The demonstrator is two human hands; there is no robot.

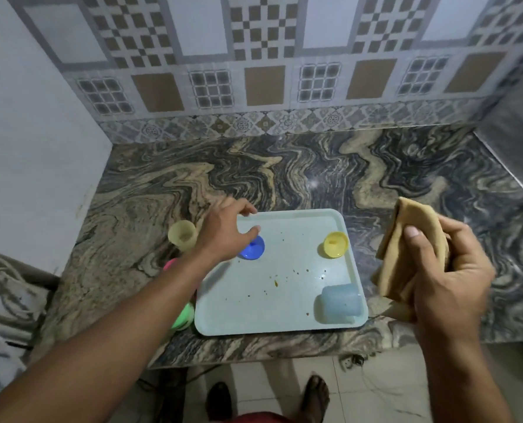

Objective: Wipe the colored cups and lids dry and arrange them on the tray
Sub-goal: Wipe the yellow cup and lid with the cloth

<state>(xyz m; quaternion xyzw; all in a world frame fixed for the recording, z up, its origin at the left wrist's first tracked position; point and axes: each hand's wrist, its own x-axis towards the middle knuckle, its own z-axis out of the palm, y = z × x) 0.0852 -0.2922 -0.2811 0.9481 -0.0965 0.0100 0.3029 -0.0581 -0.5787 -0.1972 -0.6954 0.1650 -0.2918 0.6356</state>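
The blue lid (pixel 252 248) lies on the tray (pixel 284 319) directly under the fingertips of the left hand (pixel 223 232), whose fingers are spread and relaxed above it, holding nothing; whether they touch the lid cannot be told. It reads as a lid just set down, or about to be lifted. Further toward the right hand, a yellow lid (pixel 335 244) sits near the tray's far right edge, and a pale blue cup (pixel 339 303) stands upside down in the near right corner, probably so any leftover water drains out.

The right hand (pixel 446 270) is off the tray's right side, its fingers and thumb curled round a folded tan cloth (pixel 409 251), kept raised and ready for the next piece.

Outside the tray, just beyond the left wrist, stands a yellowish cup (pixel 182 235); a pink piece (pixel 170 264) and a green piece (pixel 182 315) lie partly hidden under the left forearm, seemingly waiting to be wiped.

Crumbs speckle the tray's middle. The worktop (pixel 315 172) is swirled dark and tan stone, backed by a patterned tile wall (pixel 263 56), with pale floor tiles below.
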